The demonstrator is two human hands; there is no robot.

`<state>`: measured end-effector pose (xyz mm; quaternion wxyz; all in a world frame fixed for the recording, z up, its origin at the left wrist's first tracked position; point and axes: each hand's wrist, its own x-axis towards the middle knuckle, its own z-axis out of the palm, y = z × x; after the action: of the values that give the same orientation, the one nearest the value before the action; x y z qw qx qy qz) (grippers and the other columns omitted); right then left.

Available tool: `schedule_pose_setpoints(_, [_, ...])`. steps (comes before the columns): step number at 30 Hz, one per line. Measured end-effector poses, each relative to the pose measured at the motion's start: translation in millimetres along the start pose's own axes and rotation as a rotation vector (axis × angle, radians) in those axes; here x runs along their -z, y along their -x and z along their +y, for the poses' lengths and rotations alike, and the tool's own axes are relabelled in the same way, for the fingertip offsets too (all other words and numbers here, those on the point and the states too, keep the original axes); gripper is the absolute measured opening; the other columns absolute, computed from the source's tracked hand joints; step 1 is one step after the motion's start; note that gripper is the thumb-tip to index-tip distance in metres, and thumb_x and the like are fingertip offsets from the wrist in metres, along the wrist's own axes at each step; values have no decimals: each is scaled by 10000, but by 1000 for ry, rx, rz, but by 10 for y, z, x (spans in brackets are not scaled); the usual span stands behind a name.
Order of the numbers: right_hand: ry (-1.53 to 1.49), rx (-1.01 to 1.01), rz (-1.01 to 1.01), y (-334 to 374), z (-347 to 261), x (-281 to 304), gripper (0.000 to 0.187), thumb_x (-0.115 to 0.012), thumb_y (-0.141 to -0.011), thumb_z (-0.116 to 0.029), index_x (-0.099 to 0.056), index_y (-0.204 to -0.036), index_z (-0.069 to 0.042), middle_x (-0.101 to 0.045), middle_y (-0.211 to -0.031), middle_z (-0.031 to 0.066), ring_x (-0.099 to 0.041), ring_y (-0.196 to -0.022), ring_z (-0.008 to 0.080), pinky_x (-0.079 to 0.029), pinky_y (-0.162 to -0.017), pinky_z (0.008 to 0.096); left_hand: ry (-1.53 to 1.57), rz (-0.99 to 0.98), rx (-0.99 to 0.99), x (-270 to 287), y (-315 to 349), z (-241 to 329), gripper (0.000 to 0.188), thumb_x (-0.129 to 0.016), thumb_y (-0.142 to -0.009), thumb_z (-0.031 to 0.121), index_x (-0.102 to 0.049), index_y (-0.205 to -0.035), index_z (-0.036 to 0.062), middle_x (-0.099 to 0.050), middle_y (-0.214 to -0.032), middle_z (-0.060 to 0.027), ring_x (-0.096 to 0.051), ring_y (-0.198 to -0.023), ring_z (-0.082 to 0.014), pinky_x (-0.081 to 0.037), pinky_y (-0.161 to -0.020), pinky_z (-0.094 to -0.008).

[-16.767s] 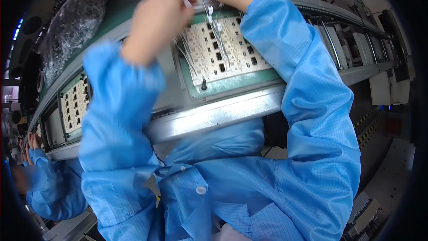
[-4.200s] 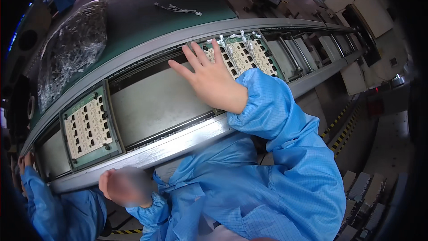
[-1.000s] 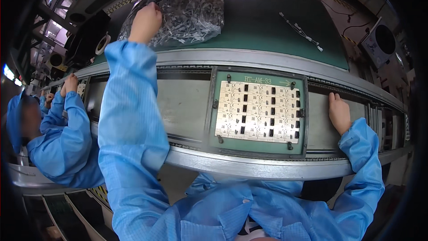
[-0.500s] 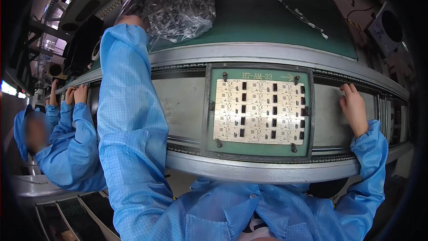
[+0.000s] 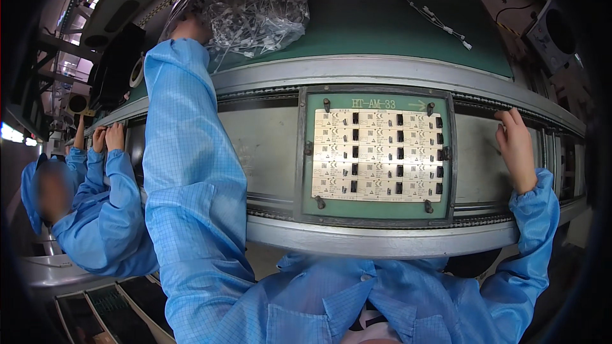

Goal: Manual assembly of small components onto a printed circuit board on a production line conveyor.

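Note:
My left arm reaches far forward, and my left hand [image 5: 190, 29] is at the left edge of a clear plastic bag [image 5: 258, 9] full of thin wires with white connectors. Its fingers are mostly hidden there, so I cannot see whether they hold anything. My right hand [image 5: 516, 150] rests over the conveyor at the right, fingers loosely bent and apart, nothing visible in them. Between my arms, a green carrier frame [image 5: 376, 210] lies on the conveyor. It bears a panel of pale printed boards [image 5: 377, 153] with rows of small black parts, surrounded by dark pegs.
A loose wire lead [image 5: 437, 20] with white connectors lies on the green bench top [image 5: 382, 6] beyond the metal rail [image 5: 357, 69]. Another person in blue [image 5: 105, 229] works at the line on the left. A grey box-shaped device [image 5: 553, 35] stands at far right.
The view has shifted slightly, so the carrier appears a little farther right. More of my left hand shows beside the bag. My right hand has moved slightly up, its fingers a bit straighter.

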<state>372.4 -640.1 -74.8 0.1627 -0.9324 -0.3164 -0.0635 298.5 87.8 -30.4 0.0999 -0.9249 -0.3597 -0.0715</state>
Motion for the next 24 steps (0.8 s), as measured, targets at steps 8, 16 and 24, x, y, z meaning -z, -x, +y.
schedule_pose_setpoints(8, [-247, 369, 260, -613, -1098, 624, 157, -618, -981, -17, -636, -1126, 40, -600, -945, 77, -576, -831, 140, -459, -760, 262, -21, 103, -160, 7, 146, -4, 753, -580, -951, 273, -235, -1616, 197, -539, -1434, -318, -607, -1215, -504, -485, -1046, -556])
schedule_pose_setpoints(16, [-1119, 472, -466, -1798, -3186, -49, 203, -591, -1050, -188, -650, -1102, 0, -721, -956, 106, -718, -954, 196, -567, -922, 315, 64, -12, -64, 257, 377, 194, 799, -592, -875, 163, -294, -1617, 174, -617, -1354, -289, -647, -1219, -404, -505, -1050, -520])
schedule_pose_setpoints(24, [-202, 675, 157, -2187, -4246, -1179, 162, -562, -922, -107, -627, -1041, -18, -716, -929, 219, -730, -866, 373, -582, -745, 475, 253, 130, -190, 366, 386, 32, 789, -737, -760, 313, -448, -1480, 168, -710, -1213, -199, -686, -1140, -379, -547, -953, -494])
